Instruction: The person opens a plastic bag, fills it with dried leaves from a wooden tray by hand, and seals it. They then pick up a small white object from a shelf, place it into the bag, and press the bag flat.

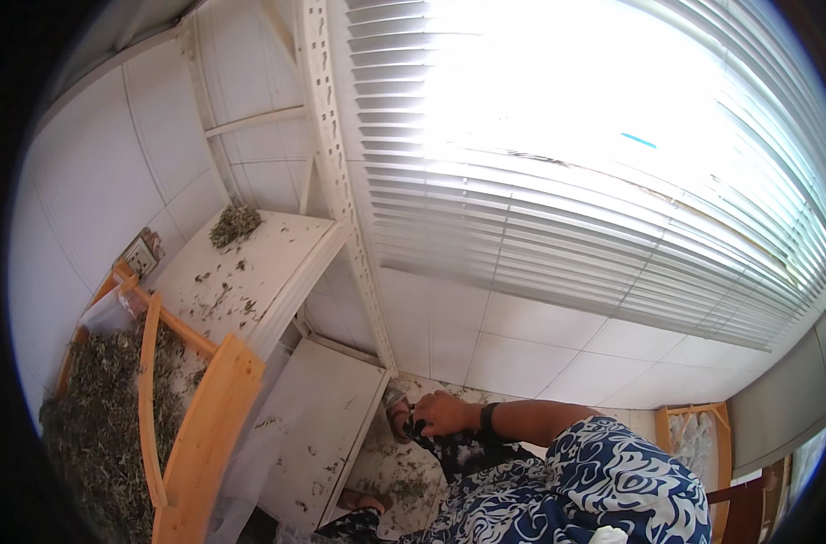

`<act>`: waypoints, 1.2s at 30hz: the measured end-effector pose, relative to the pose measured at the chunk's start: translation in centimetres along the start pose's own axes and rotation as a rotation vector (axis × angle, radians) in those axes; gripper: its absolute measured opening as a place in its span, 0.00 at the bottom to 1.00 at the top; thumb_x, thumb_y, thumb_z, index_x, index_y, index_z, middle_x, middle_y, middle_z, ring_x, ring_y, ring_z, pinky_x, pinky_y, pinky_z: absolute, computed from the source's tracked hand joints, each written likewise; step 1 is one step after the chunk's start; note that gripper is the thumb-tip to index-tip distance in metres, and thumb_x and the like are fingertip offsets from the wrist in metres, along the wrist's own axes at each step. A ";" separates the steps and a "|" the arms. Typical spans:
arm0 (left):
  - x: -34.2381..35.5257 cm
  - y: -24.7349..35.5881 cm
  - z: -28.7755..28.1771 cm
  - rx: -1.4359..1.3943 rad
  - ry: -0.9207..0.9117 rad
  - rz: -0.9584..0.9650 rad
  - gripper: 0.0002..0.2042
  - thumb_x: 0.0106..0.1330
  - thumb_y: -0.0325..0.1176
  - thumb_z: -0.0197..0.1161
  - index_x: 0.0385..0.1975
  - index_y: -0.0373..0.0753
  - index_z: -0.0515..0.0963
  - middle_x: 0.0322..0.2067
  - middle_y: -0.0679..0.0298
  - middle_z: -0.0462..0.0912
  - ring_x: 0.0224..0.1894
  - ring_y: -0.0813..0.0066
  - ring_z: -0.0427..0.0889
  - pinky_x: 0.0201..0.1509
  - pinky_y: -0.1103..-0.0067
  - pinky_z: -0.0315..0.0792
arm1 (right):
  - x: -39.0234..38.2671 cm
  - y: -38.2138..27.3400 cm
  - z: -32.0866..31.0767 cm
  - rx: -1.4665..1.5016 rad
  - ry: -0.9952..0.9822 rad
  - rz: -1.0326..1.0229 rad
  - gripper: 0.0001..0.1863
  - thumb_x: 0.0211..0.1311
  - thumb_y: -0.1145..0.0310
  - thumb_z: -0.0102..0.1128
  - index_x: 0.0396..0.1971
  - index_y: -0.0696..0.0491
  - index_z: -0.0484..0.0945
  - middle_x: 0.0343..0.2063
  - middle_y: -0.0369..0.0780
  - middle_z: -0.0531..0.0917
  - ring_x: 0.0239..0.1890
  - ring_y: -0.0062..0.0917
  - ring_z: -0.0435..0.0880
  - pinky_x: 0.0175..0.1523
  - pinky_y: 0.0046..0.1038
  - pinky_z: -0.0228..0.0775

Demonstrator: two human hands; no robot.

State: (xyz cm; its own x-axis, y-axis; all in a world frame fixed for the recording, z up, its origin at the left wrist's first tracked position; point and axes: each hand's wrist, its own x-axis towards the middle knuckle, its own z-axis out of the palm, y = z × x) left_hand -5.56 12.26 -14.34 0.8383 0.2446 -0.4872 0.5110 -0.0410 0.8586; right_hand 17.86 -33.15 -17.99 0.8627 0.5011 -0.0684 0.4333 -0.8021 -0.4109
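Holding right hand [443, 413] at dark patterned trouser leg [465, 455].

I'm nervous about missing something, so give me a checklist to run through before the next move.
1. Right hand in view: ok, low beside the patterned clothing.
2. Left hand in view: not ok, it does not show.
3. Right hand free of objects: cannot tell, the palm is hidden.
4. White shelf clear: not ok, a leafy clump sits there.
5. Floor clean: not ok, leafy bits are scattered there.
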 end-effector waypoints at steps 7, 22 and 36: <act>5.9 -10.4 -5.4 0.259 -0.045 0.615 0.25 0.72 0.44 0.54 0.61 0.33 0.66 0.47 0.55 0.73 0.44 0.65 0.70 0.50 0.67 0.66 | -0.2 0.4 0.6 0.021 -0.005 0.029 0.18 0.49 0.58 0.63 0.41 0.47 0.80 0.41 0.38 0.79 0.51 0.36 0.75 0.52 0.44 0.62; 5.2 6.7 9.3 0.161 -0.163 0.207 0.24 0.70 0.46 0.57 0.59 0.35 0.69 0.39 0.55 0.75 0.35 0.63 0.70 0.42 0.65 0.68 | -0.4 1.5 3.7 -0.093 0.138 -0.121 0.21 0.49 0.52 0.62 0.42 0.47 0.80 0.49 0.39 0.74 0.55 0.35 0.68 0.57 0.46 0.57; 6.7 10.4 14.2 0.204 -0.257 0.156 0.23 0.70 0.46 0.57 0.59 0.38 0.70 0.37 0.53 0.77 0.32 0.61 0.71 0.39 0.62 0.68 | -0.3 3.5 2.3 -0.060 0.088 -0.046 0.23 0.49 0.52 0.61 0.45 0.46 0.79 0.50 0.41 0.76 0.55 0.37 0.71 0.56 0.49 0.60</act>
State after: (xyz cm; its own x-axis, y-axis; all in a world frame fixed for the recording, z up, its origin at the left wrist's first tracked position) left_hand 8.08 -0.32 -10.97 0.9164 -0.0301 -0.3991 0.3786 -0.2578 0.8889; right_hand 18.48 -35.38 -21.45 0.8599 0.5095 0.0301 0.4855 -0.7982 -0.3567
